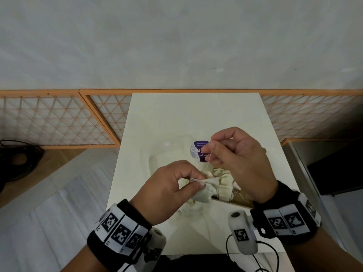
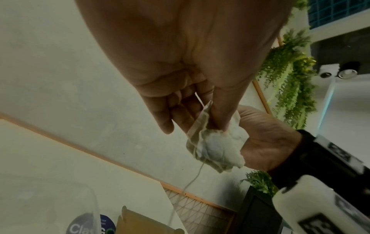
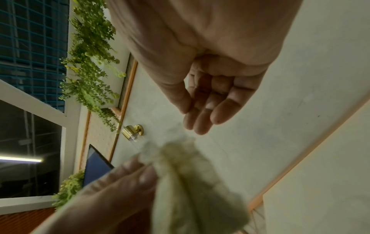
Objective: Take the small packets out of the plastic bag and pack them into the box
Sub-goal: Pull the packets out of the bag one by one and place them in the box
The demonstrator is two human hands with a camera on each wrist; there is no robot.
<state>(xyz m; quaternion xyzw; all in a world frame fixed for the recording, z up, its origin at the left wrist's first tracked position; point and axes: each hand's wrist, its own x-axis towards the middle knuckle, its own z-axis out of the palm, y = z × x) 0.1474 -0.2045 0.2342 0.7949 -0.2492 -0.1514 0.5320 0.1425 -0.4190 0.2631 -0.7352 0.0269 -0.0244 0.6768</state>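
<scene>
- Grey wall (image 1: 176,36) filled the far background, with orange-framed lattice panels (image 1: 59,122) along its foot; a cream table (image 1: 196,110) ran from it toward the person.
- At the left, the left hand (image 1: 167,191) pinched a crumpled packet (image 1: 206,190) between thumb and forefinger, the other fingers curled beneath; the left wrist view showed the thumb pressed into the packet's top fold.
- Just beyond it lay the clear plastic bag (image 1: 167,152) with its purple label (image 1: 199,150), flat on the table; whether packets remained in it I could not tell.
- A thin string (image 1: 209,160) ran up from the held packet to the right hand (image 1: 235,160), where thumb and forefinger were closed on it and the remaining fingers were loosely curled.
- Under the right hand sat the box (image 1: 233,201), near the right edge of the table, with a row of packets (image 1: 224,179) already standing in it.
- Risks, as I judged them: a hard tug could snap the string or tear it from the thin paper; loose strings in the box could tangle and drag packed ones out; squeezing could split the packet and spill its contents.
</scene>
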